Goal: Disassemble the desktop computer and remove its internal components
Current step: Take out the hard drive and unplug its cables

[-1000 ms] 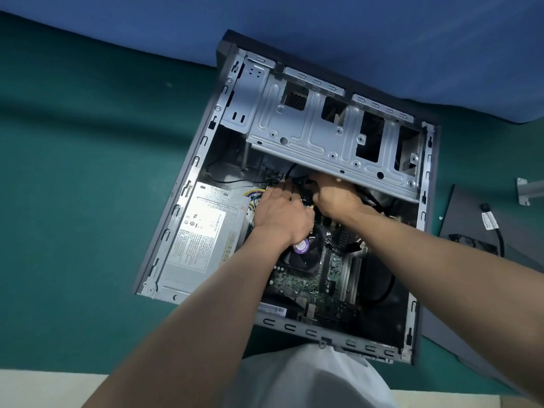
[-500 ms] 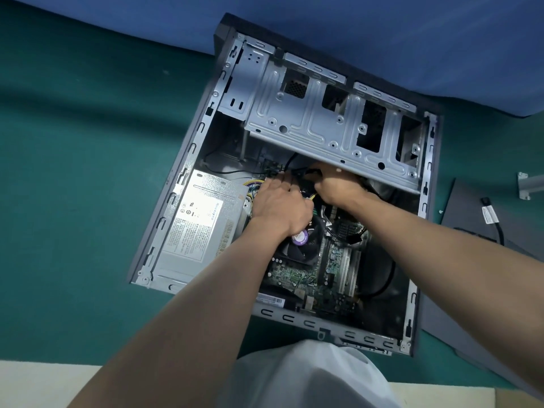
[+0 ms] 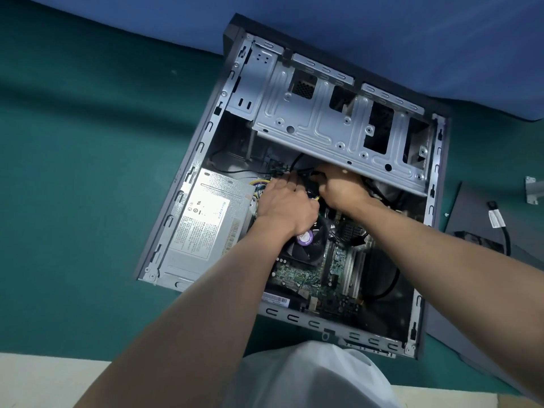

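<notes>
In the head view, the computer case lies on its side on a green surface. It is open to the camera and skewed, so its front end points towards 1 o'clock. A blue cloth runs behind it at 12 o'clock.

Inside the case, a grey power supply with a white label fills the 9 o'clock side. A bare metal drive cage spans the 12 o'clock end. The green motherboard lies towards 6 o'clock, with a black fan on it that carries a purple sticker.

Both forearms reach in from 6 o'clock and 4 o'clock, and the hands meet just below the edge of the drive cage, almost touching. The left hand lies palm down beside the power supply, over a bundle of coloured wires. Its fingers stretch towards 12 o'clock, and it cannot be told whether they pinch anything. The right hand is partly tucked under the cage edge, with its fingers curled round a black cable that runs between the two hands.

At 3 o'clock, apart from the case, a dark side panel lies flat on the surface. A tagged black lead rests on it, and a small metal bracket sits beyond it at the frame edge. A pale garment shows at 6 o'clock.
</notes>
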